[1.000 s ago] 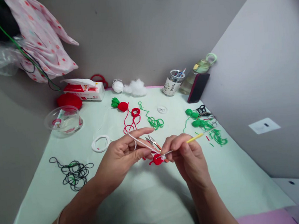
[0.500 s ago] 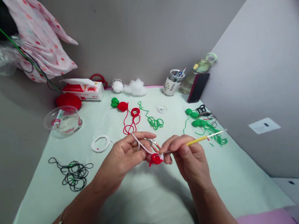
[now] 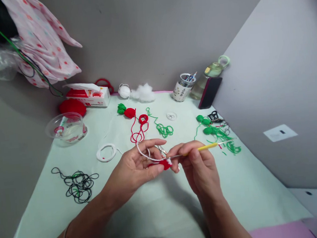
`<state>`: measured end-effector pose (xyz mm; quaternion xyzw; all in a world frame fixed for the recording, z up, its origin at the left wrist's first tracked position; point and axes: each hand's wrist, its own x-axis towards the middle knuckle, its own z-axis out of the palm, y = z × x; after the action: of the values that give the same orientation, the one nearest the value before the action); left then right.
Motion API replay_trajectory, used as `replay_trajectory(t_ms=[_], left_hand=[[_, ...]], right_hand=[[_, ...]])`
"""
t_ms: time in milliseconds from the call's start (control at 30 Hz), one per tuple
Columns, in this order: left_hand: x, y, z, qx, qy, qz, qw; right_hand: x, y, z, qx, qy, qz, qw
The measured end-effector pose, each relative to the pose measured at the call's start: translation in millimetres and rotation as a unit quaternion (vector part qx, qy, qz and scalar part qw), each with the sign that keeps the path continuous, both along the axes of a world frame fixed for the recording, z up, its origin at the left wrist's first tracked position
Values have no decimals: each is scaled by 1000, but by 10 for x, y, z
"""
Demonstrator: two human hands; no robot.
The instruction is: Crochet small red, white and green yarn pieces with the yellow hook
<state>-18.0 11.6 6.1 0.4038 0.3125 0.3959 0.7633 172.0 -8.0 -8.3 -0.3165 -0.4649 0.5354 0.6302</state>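
Note:
Between my hands is a small red crochet piece (image 3: 166,164) with white stitches on its edge. My left hand (image 3: 140,163) pinches the piece between thumb and fingers, and white yarn (image 3: 144,154) loops over its raised forefinger. My right hand (image 3: 199,163) grips a yellow-handled crochet hook (image 3: 208,147). The hook's thin metal end points left and meets the white yarn at the piece's edge. Right fingertips touch the piece's right side. Small scissors (image 3: 161,150) lie just beyond, partly hidden by my hands.
Black yarn (image 3: 79,187) and a white yarn coil (image 3: 106,153) lie left. Behind are a red-and-green crocheted piece (image 3: 129,113), green yarn (image 3: 165,130) and white stuffing (image 3: 144,93). Green pieces (image 3: 208,130) lie right, below a phone (image 3: 210,93) leaning on a bottle (image 3: 199,87). A plastic tub (image 3: 72,132) stands left.
The hook has shifted left and flattened slightly. The red piece has tilted, with the left thumb now over it. The white yarn hangs in a wider, looser loop from the left forefinger.

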Motion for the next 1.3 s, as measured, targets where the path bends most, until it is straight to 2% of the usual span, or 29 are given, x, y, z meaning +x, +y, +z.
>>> replay_trajectory(t_ms=[133, 267, 367, 467, 567, 700, 767, 800, 867, 967, 1100, 1300], left_hand=[[-2, -9, -8, 4, -7, 7, 1000], [-9, 0, -33, 10, 0, 17, 1000], [-18, 4, -58, 15, 9, 17, 1000], [-24, 1, -79, 21, 13, 23, 999], [-16, -8, -83, 24, 26, 36, 999], [43, -24, -61, 19, 28, 61, 998], [77, -30, -49, 13, 20, 71, 997], [88, -31, -46, 6, 12, 72, 997], [92, -26, -43, -11, -11, 66, 998], [54, 1, -43, -16, -34, 51, 998], [-10, 54, -37, 6, -16, 31, 999], [-11, 41, 8, 42, 38, 83, 995]], right_hand=[[-10, -2, 12, -8, 5, 3, 1000], [24, -7, -7, 28, -9, 17, 999], [42, -27, -23, 68, -47, 9, 997], [44, -66, -13, 117, -122, -33, 985], [42, -109, 11, 190, -225, -68, 953], [44, -156, -14, 282, -371, -107, 878], [39, -165, -55, 304, -405, -130, 852], [33, -164, -74, 309, -406, -138, 849], [14, -152, -97, 311, -378, -147, 859], [-20, -125, -71, 297, -307, -143, 893], [-35, -107, 1, 247, -260, -135, 924], [16, -89, -27, 173, -188, -98, 962]])
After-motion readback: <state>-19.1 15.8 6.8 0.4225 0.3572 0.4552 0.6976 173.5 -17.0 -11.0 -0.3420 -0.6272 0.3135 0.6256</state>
